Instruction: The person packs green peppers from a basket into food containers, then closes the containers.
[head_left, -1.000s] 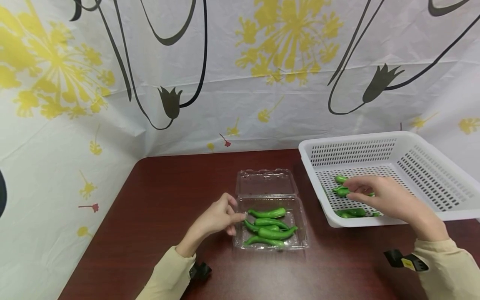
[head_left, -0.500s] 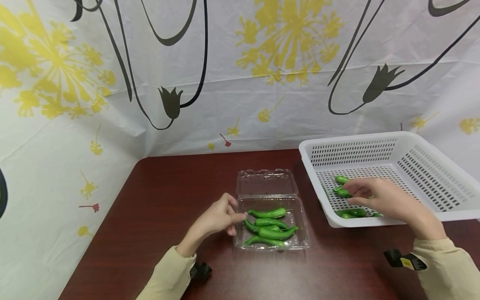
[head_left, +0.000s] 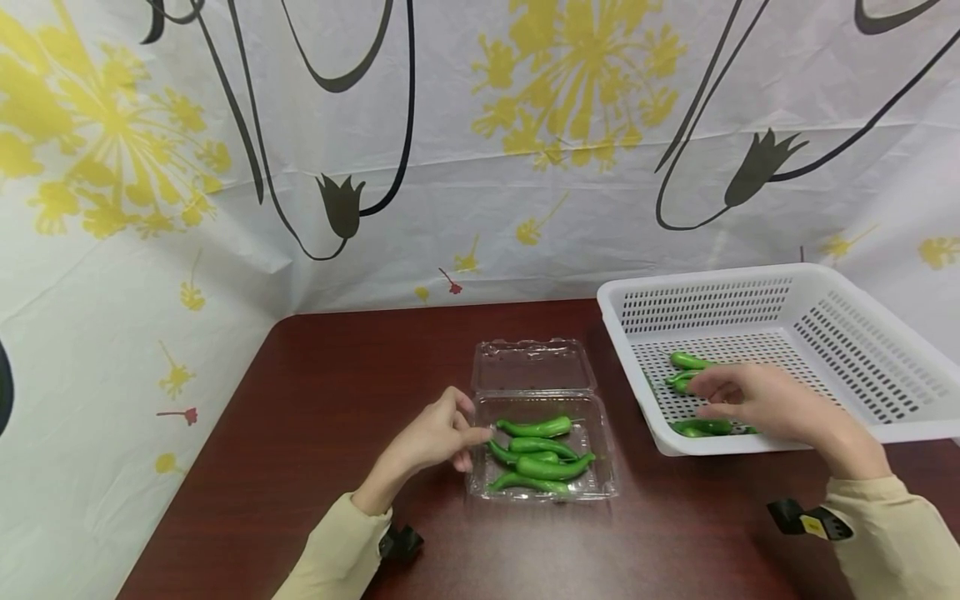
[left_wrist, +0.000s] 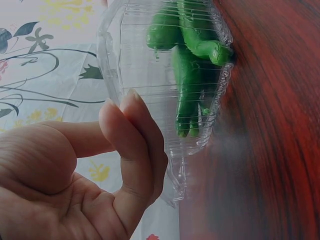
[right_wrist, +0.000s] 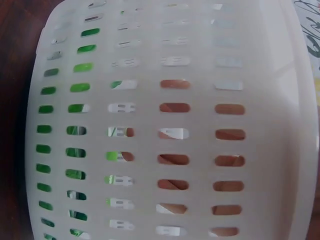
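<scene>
My left hand [head_left: 431, 433] pinches the left rim of a clear plastic clamshell box [head_left: 604, 442], whose lid [head_left: 534, 367] lies folded back behind it. In the left wrist view the fingertips [left_wrist: 132, 97] meet at the box's edge. Several green chili peppers [head_left: 551, 468] lie across the box's bottom. My right hand [head_left: 772, 404] is inside a white slotted basket [head_left: 843, 287], thumb apart from bent fingers, close by several more green peppers [head_left: 688, 361]. In the right wrist view the basket wall [right_wrist: 200, 120] covers most of that hand, leaving parts visible through its slots.
Both containers stand on a dark red-brown table [head_left: 360, 375], the basket at the right with its near wall close to my right forearm. A white flower-printed sheet [head_left: 450, 167] hangs along the back and left of the table. Each wrist wears a black camera [head_left: 401, 543].
My right hand has shifted slightly to the right and down inside the basket, showing more of the rearmost pepper. My left hand and the box have stayed in place.
</scene>
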